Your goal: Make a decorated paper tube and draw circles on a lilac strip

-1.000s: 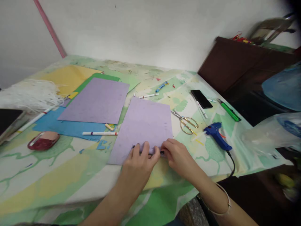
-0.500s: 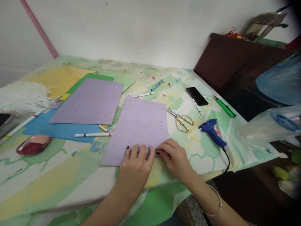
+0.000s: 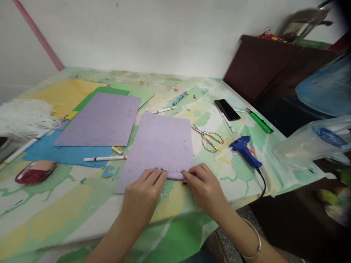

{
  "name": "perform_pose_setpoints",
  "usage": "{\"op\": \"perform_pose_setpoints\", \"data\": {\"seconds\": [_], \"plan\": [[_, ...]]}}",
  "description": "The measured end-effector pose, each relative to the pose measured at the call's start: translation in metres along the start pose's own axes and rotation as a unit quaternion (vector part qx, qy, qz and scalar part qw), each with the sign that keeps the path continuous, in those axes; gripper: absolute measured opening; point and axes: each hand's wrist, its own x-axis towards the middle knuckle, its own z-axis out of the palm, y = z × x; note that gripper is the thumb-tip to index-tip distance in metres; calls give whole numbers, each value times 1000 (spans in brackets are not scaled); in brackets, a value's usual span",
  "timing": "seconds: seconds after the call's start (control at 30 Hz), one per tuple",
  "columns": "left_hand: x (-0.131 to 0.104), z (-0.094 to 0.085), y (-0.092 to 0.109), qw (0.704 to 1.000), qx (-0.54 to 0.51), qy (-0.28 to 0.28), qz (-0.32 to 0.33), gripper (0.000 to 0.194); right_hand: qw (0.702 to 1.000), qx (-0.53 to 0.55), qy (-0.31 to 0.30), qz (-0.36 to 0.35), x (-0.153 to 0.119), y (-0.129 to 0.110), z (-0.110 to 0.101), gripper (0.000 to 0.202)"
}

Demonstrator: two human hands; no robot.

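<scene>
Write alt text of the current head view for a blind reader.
A person's left hand and right hand touch the near edge of a light purple sheet, seemingly rolled or folded between them. Gold-handled scissors, a blue glue gun and a black phone lie to the right on the patterned tablecloth; another purple sheet overlaps a blue sheet to the left.

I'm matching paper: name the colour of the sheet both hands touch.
Light purple sheet, seen best in head view.
</scene>
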Motion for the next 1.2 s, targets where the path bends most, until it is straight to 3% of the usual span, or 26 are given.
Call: {"op": "perform_pose_setpoints", "data": {"seconds": [0.2, 0.4, 0.6, 0.8, 1.2], "plan": [[-1, 3, 10, 999, 47, 22, 7, 31, 1000, 11, 7, 15, 3, 2, 1, 19], [-10, 9, 32, 996, 81, 5, -46, 28, 999, 6, 36, 15, -3, -1, 6, 20], [-18, 12, 47, 993, 66, 3, -97, 41, 999, 10, 39, 12, -1, -1, 6, 25], [-19, 10, 44, 994, 21, 18, -106, 40, 999, 21, 36, 27, 2, -2, 5, 29], [-19, 1, 33, 992, -49, -46, -108, 44, 998, 7, 42, 35, 1, -3, 4, 24]]}}
